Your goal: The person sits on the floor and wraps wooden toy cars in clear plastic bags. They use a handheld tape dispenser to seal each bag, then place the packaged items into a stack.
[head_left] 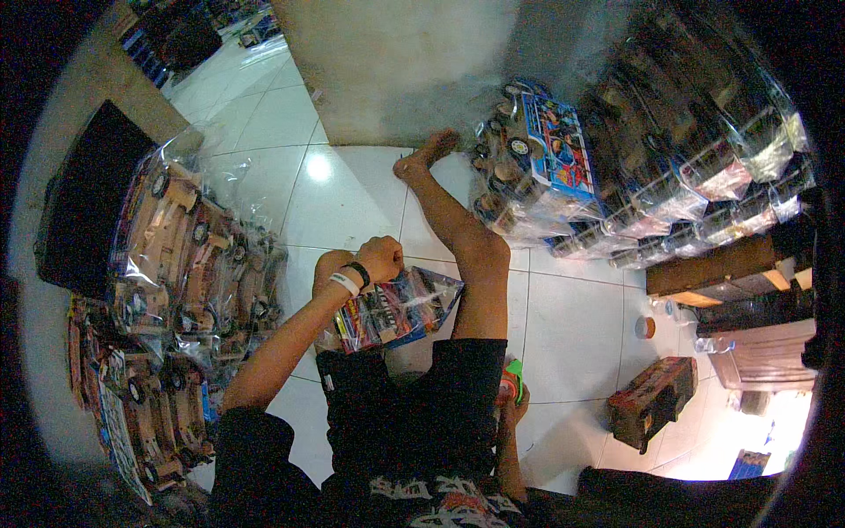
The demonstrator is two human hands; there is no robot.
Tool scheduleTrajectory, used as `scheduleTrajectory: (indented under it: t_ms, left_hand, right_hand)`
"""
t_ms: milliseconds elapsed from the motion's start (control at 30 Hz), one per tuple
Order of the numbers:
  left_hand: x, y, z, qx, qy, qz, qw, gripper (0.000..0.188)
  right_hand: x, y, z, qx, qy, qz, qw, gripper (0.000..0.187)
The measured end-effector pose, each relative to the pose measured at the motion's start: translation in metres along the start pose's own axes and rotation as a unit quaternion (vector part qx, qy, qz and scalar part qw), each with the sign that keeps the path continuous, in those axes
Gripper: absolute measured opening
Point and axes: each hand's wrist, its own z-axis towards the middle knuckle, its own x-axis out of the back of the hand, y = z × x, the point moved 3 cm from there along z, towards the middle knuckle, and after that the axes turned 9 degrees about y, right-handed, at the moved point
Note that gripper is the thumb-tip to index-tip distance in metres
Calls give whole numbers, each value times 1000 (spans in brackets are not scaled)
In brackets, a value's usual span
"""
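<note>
Your left hand [380, 260] was curled at the upper edge of the wrapped packet [400, 310] between your legs, though whether it pinched the film I could not tell, while your right hand [518, 408] gripped a green-and-red tool [510, 383] beside your right thigh. The packet could have slipped or its film creased, since it seemed tilted and loosely supported. I counted one packet, one tool, two wristbands [344, 283] and one long dark box [653, 403]; the wrapped toy vehicles [167, 255] overlapped too much to count.
</note>
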Motion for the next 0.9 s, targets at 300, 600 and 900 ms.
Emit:
scheduleTrajectory:
  t_ms: [300, 600, 900]
  left_hand:
    - [-18, -32, 15, -18, -100, 118, 988, 24]
    - [46, 58, -135, -140, 151, 204, 957, 101]
    - [84, 91, -130, -82, 182, 31, 979, 130]
  right_hand:
    - [6, -15, 28, 64, 100, -419, 900, 73]
    - [-46, -113, 29, 152, 123, -296, 935, 50]
    - [-189, -223, 37, 154, -26, -189, 969, 44]
